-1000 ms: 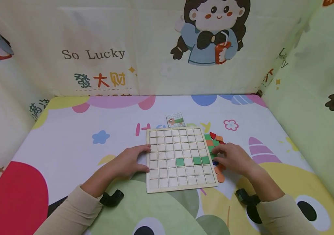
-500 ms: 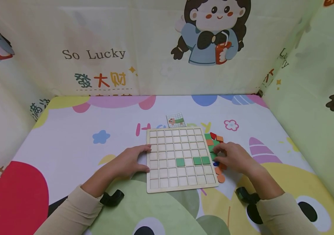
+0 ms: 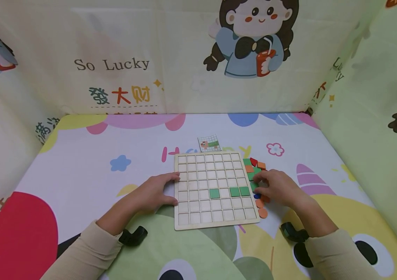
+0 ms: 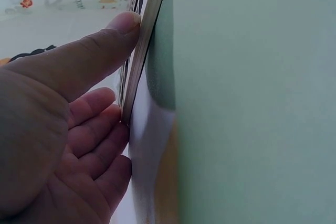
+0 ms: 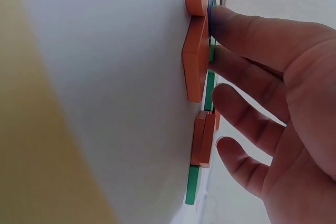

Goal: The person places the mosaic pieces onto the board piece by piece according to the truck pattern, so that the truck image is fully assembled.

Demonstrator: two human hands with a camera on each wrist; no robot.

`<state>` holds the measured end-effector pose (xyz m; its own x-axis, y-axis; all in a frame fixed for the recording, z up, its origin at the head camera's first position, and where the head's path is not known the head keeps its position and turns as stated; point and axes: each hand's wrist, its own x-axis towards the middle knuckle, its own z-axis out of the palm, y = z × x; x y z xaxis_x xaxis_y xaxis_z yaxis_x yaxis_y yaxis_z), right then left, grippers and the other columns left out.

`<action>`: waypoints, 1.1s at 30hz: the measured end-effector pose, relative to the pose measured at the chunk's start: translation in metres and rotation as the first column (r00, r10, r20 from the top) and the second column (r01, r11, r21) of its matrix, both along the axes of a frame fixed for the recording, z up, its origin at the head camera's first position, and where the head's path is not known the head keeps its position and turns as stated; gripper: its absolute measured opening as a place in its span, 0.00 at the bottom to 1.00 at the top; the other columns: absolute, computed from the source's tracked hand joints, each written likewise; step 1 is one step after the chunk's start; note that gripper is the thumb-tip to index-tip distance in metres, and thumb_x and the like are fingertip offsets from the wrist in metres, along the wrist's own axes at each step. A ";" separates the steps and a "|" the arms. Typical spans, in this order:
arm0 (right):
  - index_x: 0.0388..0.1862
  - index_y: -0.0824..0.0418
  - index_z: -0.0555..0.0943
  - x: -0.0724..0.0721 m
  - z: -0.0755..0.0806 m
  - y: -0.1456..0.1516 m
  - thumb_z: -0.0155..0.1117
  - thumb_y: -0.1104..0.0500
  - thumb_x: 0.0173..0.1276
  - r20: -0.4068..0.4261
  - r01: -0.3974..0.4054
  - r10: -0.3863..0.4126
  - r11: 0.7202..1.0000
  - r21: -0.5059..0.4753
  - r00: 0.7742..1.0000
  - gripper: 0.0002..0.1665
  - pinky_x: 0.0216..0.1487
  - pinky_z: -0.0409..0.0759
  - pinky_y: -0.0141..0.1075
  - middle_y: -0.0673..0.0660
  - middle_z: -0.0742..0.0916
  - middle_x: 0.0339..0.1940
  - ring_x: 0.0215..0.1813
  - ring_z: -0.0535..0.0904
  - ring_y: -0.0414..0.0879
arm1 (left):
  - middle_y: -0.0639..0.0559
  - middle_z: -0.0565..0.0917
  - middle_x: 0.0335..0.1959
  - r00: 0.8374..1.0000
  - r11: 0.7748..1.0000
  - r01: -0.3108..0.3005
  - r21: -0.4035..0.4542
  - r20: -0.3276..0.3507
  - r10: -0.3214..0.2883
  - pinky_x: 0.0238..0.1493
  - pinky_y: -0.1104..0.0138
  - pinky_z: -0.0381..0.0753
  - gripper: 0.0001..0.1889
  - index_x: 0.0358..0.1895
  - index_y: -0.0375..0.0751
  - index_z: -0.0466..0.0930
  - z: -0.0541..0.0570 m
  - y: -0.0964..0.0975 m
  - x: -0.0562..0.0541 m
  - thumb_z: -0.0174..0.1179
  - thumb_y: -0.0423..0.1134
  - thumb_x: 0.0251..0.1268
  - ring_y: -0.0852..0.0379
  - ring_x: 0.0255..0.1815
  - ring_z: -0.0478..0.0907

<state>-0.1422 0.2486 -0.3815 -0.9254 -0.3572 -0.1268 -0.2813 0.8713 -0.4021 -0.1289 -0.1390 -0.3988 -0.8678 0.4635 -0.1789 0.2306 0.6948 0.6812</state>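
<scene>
A pale wooden grid board [image 3: 202, 194] lies flat on the table with several green square tiles [image 3: 214, 193] in one row. Along its left edge rests my left hand [image 3: 153, 192], thumb and fingertips touching the rim [image 4: 137, 69]. Beside the right edge, my right hand [image 3: 277, 188] reaches over a small pile of coloured pieces. Its thumb and index fingertips touch a green tile [image 3: 253, 186] and a blue piece [image 3: 257, 196] there; the fingers partly cover the pile. In the right wrist view, the other fingers hang loosely near orange pieces [image 5: 195, 61].
A small pattern card [image 3: 209, 144] lies behind the board. Orange round pieces [image 3: 262, 212] sit near its right front, a red piece [image 3: 253, 161] and an orange tile [image 3: 261, 165] at its right back. Printed cloth walls [image 3: 177, 58] enclose the table's back and sides.
Almost nothing moves. The right hand's fingertips shift very slightly among the pieces; the left hand stays at the board's edge.
</scene>
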 end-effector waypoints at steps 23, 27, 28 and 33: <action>0.46 0.61 0.87 0.002 -0.001 0.001 0.74 0.56 0.62 -0.054 -0.020 0.021 0.999 0.026 0.998 0.15 0.44 0.79 0.46 0.52 0.85 0.37 0.39 0.75 0.48 | 0.46 0.69 0.73 1.000 1.000 0.015 -0.012 -0.011 -0.015 0.70 0.51 0.64 0.36 0.69 0.37 0.71 0.002 0.000 0.001 0.75 0.40 0.57 0.42 0.73 0.63; 0.45 0.61 0.87 0.004 0.000 0.002 0.73 0.57 0.62 -0.057 -0.017 0.018 1.000 0.024 0.998 0.14 0.42 0.79 0.45 0.51 0.84 0.36 0.38 0.74 0.48 | 0.46 0.69 0.73 0.999 1.000 0.024 -0.011 -0.027 -0.024 0.70 0.50 0.64 0.36 0.69 0.37 0.71 0.004 -0.001 0.001 0.75 0.40 0.57 0.42 0.73 0.64; 0.45 0.61 0.87 0.004 0.000 0.002 0.73 0.57 0.63 -0.058 -0.017 0.019 1.000 0.025 0.998 0.14 0.42 0.78 0.44 0.51 0.84 0.35 0.38 0.74 0.48 | 0.46 0.69 0.73 0.999 1.000 0.024 -0.010 -0.028 -0.024 0.70 0.50 0.64 0.36 0.69 0.37 0.71 0.004 0.000 0.002 0.75 0.40 0.56 0.42 0.73 0.64; 0.45 0.60 0.87 0.004 0.002 0.001 0.74 0.56 0.62 -0.053 -0.018 0.018 1.000 0.011 0.998 0.13 0.41 0.78 0.43 0.50 0.83 0.35 0.38 0.74 0.48 | 0.46 0.69 0.73 1.000 1.000 0.020 -0.011 -0.018 -0.021 0.70 0.50 0.65 0.36 0.69 0.37 0.71 0.004 0.000 0.001 0.75 0.40 0.57 0.42 0.73 0.64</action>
